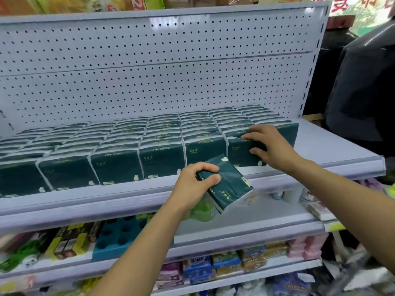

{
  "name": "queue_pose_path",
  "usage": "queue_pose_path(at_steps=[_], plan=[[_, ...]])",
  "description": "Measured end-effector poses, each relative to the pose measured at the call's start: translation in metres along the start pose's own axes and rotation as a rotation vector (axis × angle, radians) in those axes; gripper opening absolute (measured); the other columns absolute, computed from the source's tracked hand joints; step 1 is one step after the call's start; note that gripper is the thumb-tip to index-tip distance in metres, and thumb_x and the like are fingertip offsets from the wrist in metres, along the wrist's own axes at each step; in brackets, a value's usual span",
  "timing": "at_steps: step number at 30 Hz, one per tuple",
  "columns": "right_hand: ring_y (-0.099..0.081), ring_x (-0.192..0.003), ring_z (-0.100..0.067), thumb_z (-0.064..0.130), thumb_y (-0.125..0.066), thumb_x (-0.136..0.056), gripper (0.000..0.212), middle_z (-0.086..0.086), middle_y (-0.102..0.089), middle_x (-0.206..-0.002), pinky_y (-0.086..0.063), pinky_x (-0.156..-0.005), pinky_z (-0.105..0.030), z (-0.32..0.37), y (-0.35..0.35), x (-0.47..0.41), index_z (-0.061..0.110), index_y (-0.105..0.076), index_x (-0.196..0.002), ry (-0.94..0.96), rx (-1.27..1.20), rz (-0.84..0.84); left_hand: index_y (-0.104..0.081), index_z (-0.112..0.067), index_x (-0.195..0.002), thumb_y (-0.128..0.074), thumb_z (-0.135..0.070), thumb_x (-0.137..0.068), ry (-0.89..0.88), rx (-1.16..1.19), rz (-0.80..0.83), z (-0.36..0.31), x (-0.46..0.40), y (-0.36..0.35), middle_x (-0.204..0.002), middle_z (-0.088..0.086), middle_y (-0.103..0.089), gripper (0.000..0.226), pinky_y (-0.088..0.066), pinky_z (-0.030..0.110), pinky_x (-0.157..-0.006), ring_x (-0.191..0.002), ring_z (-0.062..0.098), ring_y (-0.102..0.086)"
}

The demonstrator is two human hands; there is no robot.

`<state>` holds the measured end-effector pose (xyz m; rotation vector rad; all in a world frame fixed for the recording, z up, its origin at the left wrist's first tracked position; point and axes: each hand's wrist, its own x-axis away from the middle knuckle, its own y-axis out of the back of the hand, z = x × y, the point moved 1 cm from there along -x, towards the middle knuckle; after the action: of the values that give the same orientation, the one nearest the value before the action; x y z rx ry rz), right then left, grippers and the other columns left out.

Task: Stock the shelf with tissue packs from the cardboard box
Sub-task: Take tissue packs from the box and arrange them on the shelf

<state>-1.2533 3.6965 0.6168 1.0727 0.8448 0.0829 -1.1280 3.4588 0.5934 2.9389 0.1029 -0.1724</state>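
Note:
Several rows of dark green tissue packs [119, 163] stand upright on the white shelf [333, 146], filling it from the left to near its right end. My left hand [195, 184] grips one loose dark green tissue pack [229, 184], tilted, just in front of the shelf's front edge. My right hand [271, 146] rests on the rightmost front pack [239, 154], fingers spread over its top and front. The cardboard box is not in view.
A white pegboard back panel [149, 71] rises behind the packs. A bare strip of shelf lies to the right of the rows. Lower shelves hold a green pack [203, 212], a teal foam tray [119, 236] and assorted packets. A dark figure [363, 92] stands at the right.

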Motion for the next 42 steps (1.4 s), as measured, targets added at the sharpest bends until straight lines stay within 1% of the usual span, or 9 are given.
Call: queue_pose_path(at_steps=[13,16,21,24,26,29,34,39,42], plan=[[-0.042,-0.129,-0.030,0.010,-0.076,-0.080,0.060,-0.011,-0.045,-0.145,-0.034,-0.107,-0.053,-0.017,-0.019,-0.003,0.015,-0.055,-0.135,0.143,0.085,-0.203,-0.060,-0.033,-0.125,-0.047,0.008,-0.091,-0.016,0.093,0.019,-0.017,0.011,-0.012,-0.114,-0.005,-0.062,0.054,-0.053,0.022,-0.073,-0.088,0.006,-0.063],[-0.049,-0.121,-0.023,0.020,-0.067,-0.088,0.044,-0.002,-0.054,-0.135,-0.040,-0.100,-0.046,0.000,-0.001,0.000,0.018,-0.058,-0.131,0.152,0.006,-0.302,-0.046,-0.033,-0.136,-0.051,0.007,-0.092,-0.014,0.131,0.010,-0.022,0.012,-0.024,-0.117,-0.004,-0.060,0.060,-0.053,0.018,-0.069,-0.087,0.004,-0.066],[-0.063,-0.101,-0.007,0.040,-0.068,-0.087,0.038,0.012,-0.067,-0.111,-0.048,-0.080,-0.014,0.039,0.039,0.007,0.026,-0.065,-0.122,-0.027,-0.651,0.242,-0.045,-0.020,-0.124,-0.071,0.002,-0.085,-0.054,0.097,-0.047,-0.031,0.008,-0.051,-0.122,0.002,-0.057,0.052,-0.058,0.024,-0.073,-0.092,0.016,-0.067],[-0.066,-0.104,-0.012,0.027,-0.078,-0.081,0.046,0.004,-0.070,-0.113,-0.054,-0.086,-0.024,0.033,0.044,0.021,0.021,-0.062,-0.125,-0.033,-0.726,0.537,-0.047,-0.021,-0.115,-0.075,-0.002,-0.083,-0.092,0.102,-0.084,-0.036,0.006,-0.067,-0.117,0.005,-0.061,0.047,-0.058,0.034,-0.076,-0.091,0.024,-0.069],[-0.067,-0.101,-0.010,0.017,-0.078,-0.081,0.039,0.003,-0.071,-0.109,-0.055,-0.086,-0.027,0.016,0.045,0.033,0.016,-0.065,-0.117,-0.085,-0.774,0.501,-0.049,-0.022,-0.115,-0.075,-0.008,-0.084,-0.112,0.073,-0.118,-0.038,0.005,-0.079,-0.115,0.002,-0.062,0.043,-0.058,0.031,-0.074,-0.088,0.022,-0.069],[-0.070,-0.096,-0.018,0.011,-0.078,-0.079,0.030,-0.001,-0.074,-0.101,-0.058,-0.082,-0.035,-0.017,0.053,0.048,0.015,-0.067,-0.106,-0.246,-0.879,0.275,-0.055,-0.026,-0.113,-0.070,-0.017,-0.089,-0.237,-0.134,-0.270,-0.037,-0.004,-0.095,-0.113,-0.006,-0.061,0.030,-0.055,0.026,-0.082,-0.093,0.011,-0.063],[-0.069,-0.092,-0.023,0.014,-0.073,-0.084,0.025,-0.001,-0.075,-0.099,-0.054,-0.074,-0.041,-0.083,0.065,0.059,0.015,-0.062,-0.107,-0.524,-1.059,-0.214,-0.052,-0.021,-0.134,-0.067,-0.018,-0.088,-0.523,-0.726,-0.438,-0.031,-0.036,-0.101,-0.139,-0.005,-0.051,0.048,-0.033,0.046,-0.113,-0.130,0.017,-0.044],[-0.066,-0.091,-0.014,0.011,-0.072,-0.086,0.024,-0.001,-0.071,-0.102,-0.052,-0.070,-0.023,-0.103,0.055,0.060,0.014,-0.059,-0.106,-0.532,-0.923,-0.268,-0.010,-0.026,-0.157,-0.059,-0.045,-0.094,-0.417,-1.314,-0.262,-0.032,-0.071,-0.103,-0.165,-0.005,-0.007,0.081,0.007,0.049,-0.122,-0.152,0.016,-0.001],[-0.060,-0.097,-0.018,0.015,-0.076,-0.083,0.025,0.002,-0.067,-0.102,-0.050,-0.082,-0.028,-0.114,0.048,0.054,0.018,-0.063,-0.104,-0.494,-0.701,-0.228,0.000,-0.026,-0.157,-0.054,-0.050,-0.095,-0.378,-1.506,-0.210,-0.030,-0.082,-0.101,-0.166,-0.005,0.000,0.086,0.015,0.050,-0.118,-0.152,0.015,0.005]])
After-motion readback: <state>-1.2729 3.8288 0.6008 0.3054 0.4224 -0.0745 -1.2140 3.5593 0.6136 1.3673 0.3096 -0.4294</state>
